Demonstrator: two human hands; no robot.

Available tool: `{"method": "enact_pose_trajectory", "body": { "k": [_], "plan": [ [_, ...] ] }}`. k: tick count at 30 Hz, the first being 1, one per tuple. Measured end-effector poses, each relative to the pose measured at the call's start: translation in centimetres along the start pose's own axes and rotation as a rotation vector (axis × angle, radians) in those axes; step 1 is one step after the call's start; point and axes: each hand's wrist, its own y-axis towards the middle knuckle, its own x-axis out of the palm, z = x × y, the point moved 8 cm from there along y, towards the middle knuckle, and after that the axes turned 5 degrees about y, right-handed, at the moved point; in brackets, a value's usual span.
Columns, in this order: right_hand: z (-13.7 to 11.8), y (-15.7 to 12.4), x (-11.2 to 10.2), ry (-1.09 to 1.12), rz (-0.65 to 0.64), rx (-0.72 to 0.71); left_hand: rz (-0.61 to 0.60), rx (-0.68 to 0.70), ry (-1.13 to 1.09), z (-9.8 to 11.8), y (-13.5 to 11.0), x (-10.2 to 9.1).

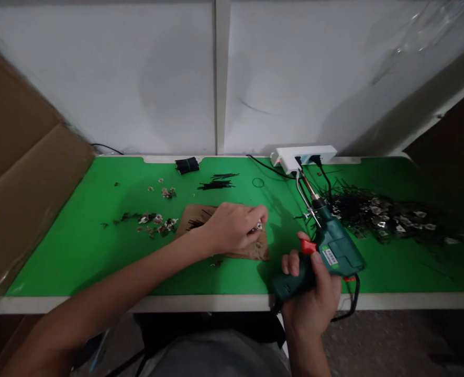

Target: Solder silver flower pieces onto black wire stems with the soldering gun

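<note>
My left hand is closed over a brown board, pinching a small shiny metal piece at its fingertips. Several thin black wires lie on the board, partly under that hand. In my right hand is a green soldering gun with a red trigger. Its metal tip and the solder feed tube beside it point away from me, towards the back of the table. Small metal pieces lie scattered left of the board.
On the green tabletop, a wire bundle and loose black wires lie at the back. A white power strip with plugs stands behind the gun. A heap of wired metal pieces spreads at right. Cardboard borders the left.
</note>
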Motion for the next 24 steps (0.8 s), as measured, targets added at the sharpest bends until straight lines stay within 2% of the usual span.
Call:
{"method": "enact_pose_trajectory", "body": {
  "k": [5,18,24],
  "plan": [
    [-0.1,0.0,0.1,0.001,0.001,0.0,-0.018,0.002,0.01,1.1,0.2,1.0],
    [0.0,0.0,0.1,0.001,-0.002,0.009,-0.016,-0.019,0.005,1.2,0.3,1.2],
    [-0.1,0.0,0.2,-0.001,0.0,0.004,0.017,-0.022,0.021,0.5,-0.1,-0.1]
  ]
}}
